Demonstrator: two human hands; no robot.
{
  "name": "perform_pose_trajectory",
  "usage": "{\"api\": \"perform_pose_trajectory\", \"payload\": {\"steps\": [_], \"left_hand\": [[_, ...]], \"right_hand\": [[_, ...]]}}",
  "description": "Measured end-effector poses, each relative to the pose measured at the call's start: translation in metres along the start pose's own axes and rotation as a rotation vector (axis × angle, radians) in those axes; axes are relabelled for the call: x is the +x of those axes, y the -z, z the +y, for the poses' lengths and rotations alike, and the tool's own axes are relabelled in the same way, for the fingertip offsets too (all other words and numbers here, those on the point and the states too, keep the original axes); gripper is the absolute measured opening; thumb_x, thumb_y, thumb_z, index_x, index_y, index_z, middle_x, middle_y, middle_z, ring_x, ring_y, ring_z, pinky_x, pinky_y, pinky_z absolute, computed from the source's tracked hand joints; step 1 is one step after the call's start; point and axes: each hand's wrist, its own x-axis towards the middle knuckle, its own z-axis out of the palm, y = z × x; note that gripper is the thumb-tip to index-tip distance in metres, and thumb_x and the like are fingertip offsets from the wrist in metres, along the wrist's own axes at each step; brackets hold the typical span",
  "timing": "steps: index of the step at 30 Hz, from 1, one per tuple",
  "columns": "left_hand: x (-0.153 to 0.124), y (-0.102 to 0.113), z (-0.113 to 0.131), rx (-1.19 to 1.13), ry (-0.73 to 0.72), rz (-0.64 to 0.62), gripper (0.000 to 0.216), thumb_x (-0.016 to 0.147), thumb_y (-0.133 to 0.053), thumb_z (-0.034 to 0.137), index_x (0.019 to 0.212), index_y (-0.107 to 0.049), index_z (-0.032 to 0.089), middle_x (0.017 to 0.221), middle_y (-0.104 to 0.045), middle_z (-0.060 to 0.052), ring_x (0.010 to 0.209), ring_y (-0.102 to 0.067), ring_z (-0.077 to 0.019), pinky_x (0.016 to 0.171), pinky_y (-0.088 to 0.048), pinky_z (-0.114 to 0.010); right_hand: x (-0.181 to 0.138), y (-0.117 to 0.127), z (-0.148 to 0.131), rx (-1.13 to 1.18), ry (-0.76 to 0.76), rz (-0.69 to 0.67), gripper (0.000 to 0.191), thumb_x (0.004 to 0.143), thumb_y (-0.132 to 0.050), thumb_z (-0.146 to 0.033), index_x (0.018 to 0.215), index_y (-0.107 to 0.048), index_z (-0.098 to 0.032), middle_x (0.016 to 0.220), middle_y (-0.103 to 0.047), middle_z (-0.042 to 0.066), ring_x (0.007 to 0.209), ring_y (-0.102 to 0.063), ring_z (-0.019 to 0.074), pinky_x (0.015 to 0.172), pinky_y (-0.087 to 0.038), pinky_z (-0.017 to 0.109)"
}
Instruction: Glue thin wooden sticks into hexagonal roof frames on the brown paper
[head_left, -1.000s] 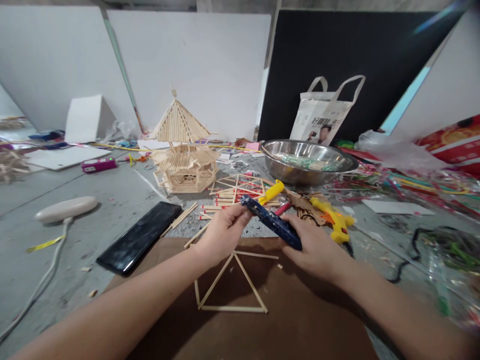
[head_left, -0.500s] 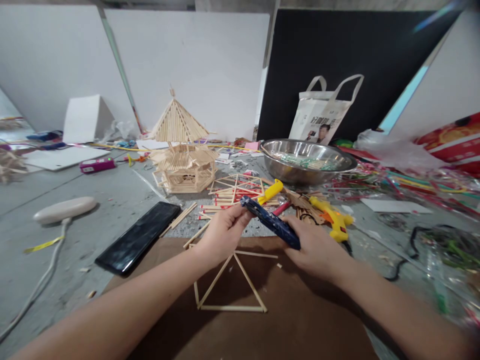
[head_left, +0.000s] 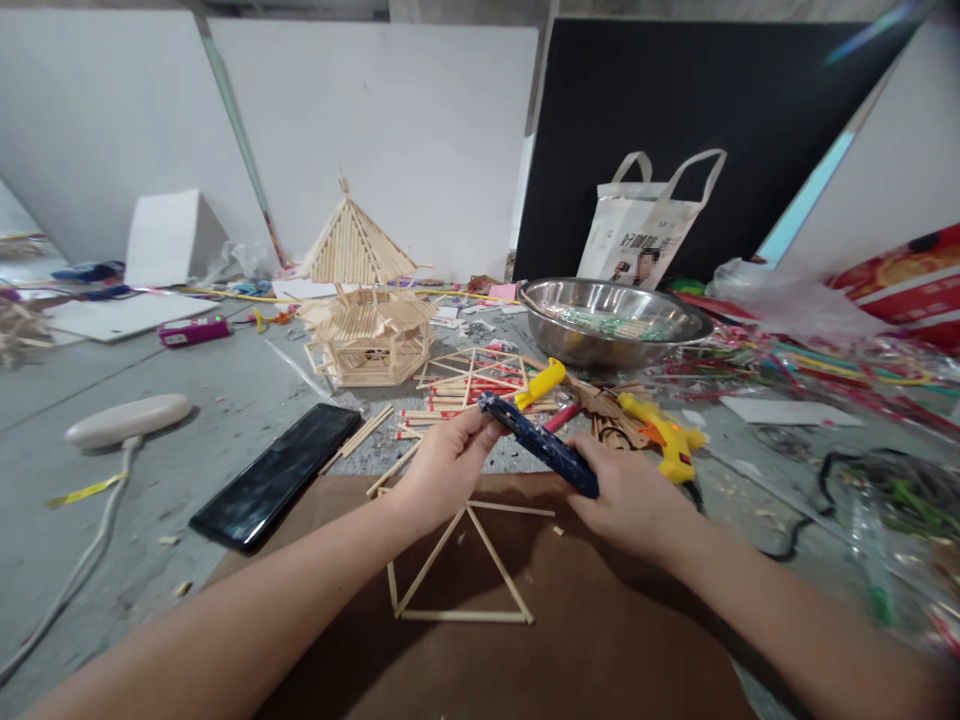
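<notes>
My right hand is wrapped round a dark blue hand tool with pale specks; its exact kind does not show. The tool slants up to the left over the brown board. At its far end my left hand is closed in a pinch, close against the tip, and what lies between those fingers is hidden. Below the hands, several thin wooden sticks form a triangular frame on the brown board, partly covered by my left hand.
Beyond the board stand a stick-built pavilion model and a steel bowl. Red-tipped sticks lie behind my hands. A black phone is at left, a yellow glue gun at right, with a white power strip farther left.
The blue tool and both hands keep nearly the same place, with only a very slight shift. The stick frame lies unmoved.
</notes>
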Motion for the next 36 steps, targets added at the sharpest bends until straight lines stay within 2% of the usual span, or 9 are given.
{"api": "perform_pose_trajectory", "payload": {"steps": [14,19,22,26,28,31,36], "left_hand": [[0.001,0.001,0.001,0.025,0.007,-0.035,0.028,0.081,-0.034,0.033,0.078,-0.053,0.013,0.066,-0.05,0.0,0.062,-0.042,-0.0101,0.058,-0.034,-0.021],[0.001,0.0,0.002,0.022,0.026,-0.067,0.026,0.081,-0.034,0.034,0.076,-0.051,0.013,0.063,-0.044,0.001,0.059,-0.038,-0.0087,0.054,-0.032,-0.02],[0.001,0.0,0.004,-0.105,0.116,-0.055,0.022,0.081,-0.036,0.033,0.076,-0.046,0.015,0.055,-0.034,0.005,0.049,-0.03,-0.0055,0.047,-0.028,-0.017],[0.003,0.001,0.007,-0.376,0.275,-0.123,0.016,0.082,-0.037,0.031,0.077,-0.041,0.016,0.05,-0.027,0.008,0.04,-0.022,-0.0027,0.039,-0.021,-0.015],[0.004,0.002,0.007,-0.461,0.33,-0.169,0.013,0.082,-0.037,0.029,0.078,-0.04,0.016,0.051,-0.032,0.008,0.037,-0.024,-0.0017,0.036,-0.02,-0.014],[0.005,0.004,0.007,-0.52,0.373,-0.216,0.01,0.081,-0.037,0.026,0.083,-0.039,0.017,0.059,-0.046,0.005,0.035,-0.033,-0.001,0.035,-0.024,-0.014],[0.004,0.005,0.005,-0.558,0.419,-0.26,0.013,0.08,-0.041,0.026,0.089,-0.04,0.017,0.077,-0.057,-0.002,0.045,-0.046,-0.0028,0.04,-0.032,-0.014]], "right_hand": [[0.0,-0.003,0.002,-0.022,-0.023,0.024,0.02,0.066,-0.044,-0.021,0.084,-0.05,-0.017,0.072,-0.06,0.005,0.063,-0.055,0.0173,0.057,-0.036,0.026],[0.004,-0.003,0.004,-0.068,-0.11,0.046,0.022,0.071,-0.043,-0.031,0.087,-0.051,-0.019,0.069,-0.061,0.004,0.063,-0.056,0.019,0.055,-0.036,0.027],[0.007,-0.002,0.01,-0.081,-0.176,0.089,0.029,0.073,-0.042,-0.036,0.093,-0.05,-0.018,0.077,-0.062,0.007,0.071,-0.057,0.0224,0.059,-0.038,0.03],[0.011,-0.005,0.023,-0.105,-0.184,0.136,0.046,0.073,-0.041,-0.044,0.11,-0.043,-0.017,0.093,-0.06,0.011,0.082,-0.056,0.025,0.064,-0.04,0.033],[0.013,-0.007,0.028,-0.12,-0.199,0.121,0.054,0.072,-0.04,-0.05,0.114,-0.04,-0.016,0.095,-0.059,0.012,0.084,-0.056,0.0257,0.064,-0.04,0.034],[0.015,-0.01,0.034,-0.162,-0.228,0.066,0.059,0.07,-0.038,-0.056,0.112,-0.042,-0.015,0.094,-0.059,0.013,0.083,-0.055,0.0269,0.064,-0.041,0.035],[0.015,-0.02,0.041,-0.291,-0.197,0.032,0.066,0.069,-0.035,-0.06,0.111,-0.044,-0.01,0.094,-0.059,0.015,0.084,-0.054,0.0284,0.067,-0.04,0.037]]}}
